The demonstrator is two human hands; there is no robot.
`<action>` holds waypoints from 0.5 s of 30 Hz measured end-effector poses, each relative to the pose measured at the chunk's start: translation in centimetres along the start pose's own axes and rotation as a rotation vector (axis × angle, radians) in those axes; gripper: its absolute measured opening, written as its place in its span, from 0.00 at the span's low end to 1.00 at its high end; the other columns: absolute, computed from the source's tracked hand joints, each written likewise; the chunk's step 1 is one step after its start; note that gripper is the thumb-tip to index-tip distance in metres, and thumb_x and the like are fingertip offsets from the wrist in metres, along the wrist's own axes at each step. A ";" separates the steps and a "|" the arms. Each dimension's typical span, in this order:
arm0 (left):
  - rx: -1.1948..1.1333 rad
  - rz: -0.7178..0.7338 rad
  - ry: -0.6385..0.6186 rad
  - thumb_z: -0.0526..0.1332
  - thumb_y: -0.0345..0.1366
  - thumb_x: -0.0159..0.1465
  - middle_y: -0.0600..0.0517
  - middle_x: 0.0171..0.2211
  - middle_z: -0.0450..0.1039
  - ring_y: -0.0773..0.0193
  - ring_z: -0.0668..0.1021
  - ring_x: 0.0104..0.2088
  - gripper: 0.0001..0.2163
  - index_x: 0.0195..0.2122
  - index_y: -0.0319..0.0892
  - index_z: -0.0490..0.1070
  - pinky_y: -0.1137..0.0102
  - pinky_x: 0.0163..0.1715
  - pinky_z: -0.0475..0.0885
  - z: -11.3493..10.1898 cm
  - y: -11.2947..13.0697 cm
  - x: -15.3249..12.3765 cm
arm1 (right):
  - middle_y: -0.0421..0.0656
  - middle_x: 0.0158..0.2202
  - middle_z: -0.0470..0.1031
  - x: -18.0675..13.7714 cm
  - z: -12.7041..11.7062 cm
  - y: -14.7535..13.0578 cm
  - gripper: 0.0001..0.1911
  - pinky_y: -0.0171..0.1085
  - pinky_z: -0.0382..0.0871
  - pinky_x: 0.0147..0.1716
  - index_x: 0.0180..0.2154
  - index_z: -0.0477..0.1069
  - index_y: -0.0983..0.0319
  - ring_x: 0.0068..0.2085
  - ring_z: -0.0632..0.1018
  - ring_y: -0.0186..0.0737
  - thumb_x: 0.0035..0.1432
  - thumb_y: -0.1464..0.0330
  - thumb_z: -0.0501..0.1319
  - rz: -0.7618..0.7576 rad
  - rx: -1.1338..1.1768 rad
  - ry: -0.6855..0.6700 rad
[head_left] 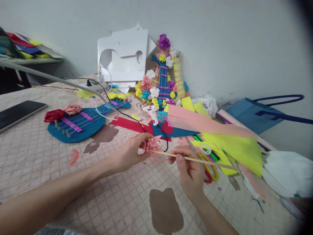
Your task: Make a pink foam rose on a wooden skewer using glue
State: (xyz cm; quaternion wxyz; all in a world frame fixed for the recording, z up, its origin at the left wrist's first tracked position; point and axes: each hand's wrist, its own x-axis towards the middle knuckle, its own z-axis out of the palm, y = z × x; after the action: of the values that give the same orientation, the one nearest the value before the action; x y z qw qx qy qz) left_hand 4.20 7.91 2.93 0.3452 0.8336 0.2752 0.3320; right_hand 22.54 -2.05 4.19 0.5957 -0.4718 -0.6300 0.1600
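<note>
My left hand [129,150] is closed in a pinch on a small pink paper flower [151,144] held just above the table. My right hand [188,168] is closed around a thin wooden stick [210,161], whose tip reaches into the flower's underside. The stick runs out to the right over scissors [210,168] with yellow and red handles. A white glue gun [153,115] lies behind the flower, its black cord curving past my left fingers.
A blue paper guitar [78,125] with red and pink roses lies at the left, a phone [17,112] further left. Flower-covered paper guitars [162,83] lean on the wall. Pink, yellow and red sheets [230,143] cover the right, beside a blue bag [254,114].
</note>
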 end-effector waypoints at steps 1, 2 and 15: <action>0.004 -0.001 0.001 0.62 0.30 0.58 0.50 0.39 0.72 0.65 0.75 0.36 0.18 0.50 0.42 0.64 0.68 0.38 0.73 0.0 0.0 0.0 | 0.40 0.33 0.69 0.0 0.0 -0.1 0.07 0.34 0.71 0.27 0.40 0.68 0.59 0.30 0.74 0.32 0.64 0.72 0.53 0.006 0.010 0.003; 0.011 -0.002 0.002 0.62 0.30 0.58 0.50 0.39 0.72 0.65 0.75 0.36 0.18 0.50 0.42 0.64 0.68 0.37 0.73 0.0 0.1 0.0 | 0.39 0.33 0.69 0.1 0.0 -0.1 0.06 0.33 0.71 0.27 0.39 0.69 0.59 0.29 0.74 0.32 0.64 0.71 0.53 0.015 0.021 0.010; 0.024 -0.075 -0.075 0.62 0.32 0.57 0.51 0.40 0.72 0.65 0.75 0.36 0.18 0.49 0.43 0.64 0.69 0.37 0.72 -1.1 0.2 0.4 | 0.40 0.33 0.71 3.1 -3.9 2.7 0.07 0.34 0.69 0.26 0.36 0.68 0.60 0.28 0.74 0.32 0.62 0.63 0.55 0.210 0.087 0.260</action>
State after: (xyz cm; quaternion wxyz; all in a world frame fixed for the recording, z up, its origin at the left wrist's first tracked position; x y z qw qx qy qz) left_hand 3.66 8.50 3.85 0.3576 0.8385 0.2972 0.2840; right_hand 27.62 0.34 4.95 0.6723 -0.5252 -0.4874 0.1861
